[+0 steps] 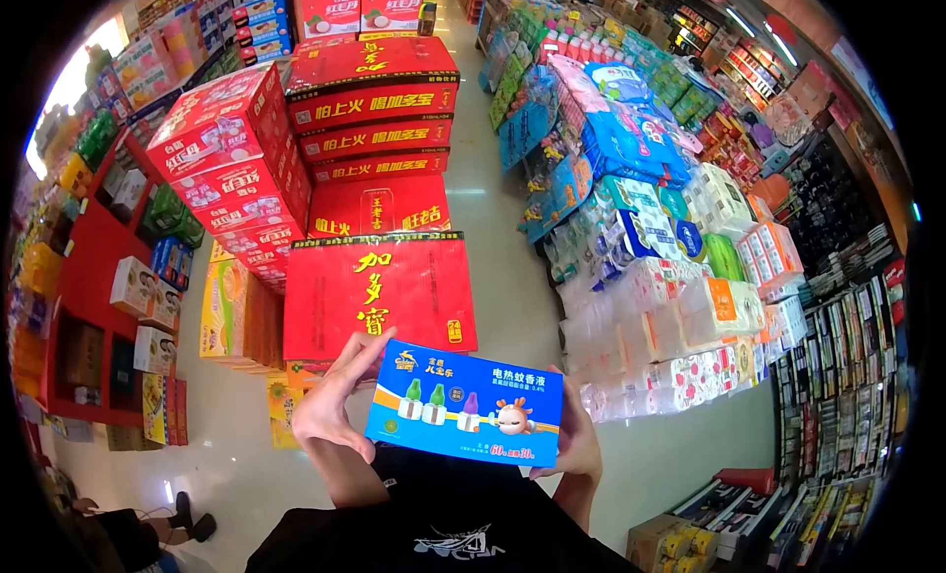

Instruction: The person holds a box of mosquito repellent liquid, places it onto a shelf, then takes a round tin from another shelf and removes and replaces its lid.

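Note:
A blue box of electric mosquito repellent liquid (468, 404) is held up in front of my chest, its printed front facing me. My left hand (335, 410) grips the left end, fingers at the upper corner and thumb near the lower one. Around the right end is my right hand (579, 440), its fingers partly hidden behind the box. Just beyond the box stands a stack topped by a red drink carton (384, 292) with yellow characters. The box's upper left corner overlaps that carton's near edge in view.
Pink-and-white cartons (232, 159) are stacked left of more red cartons (374, 110). Right of the aisle floor (493, 218) runs a display of tissue packs (680, 307). Cartons (680, 539) sit low at right. Another person's leg and shoe (202, 527) show at lower left.

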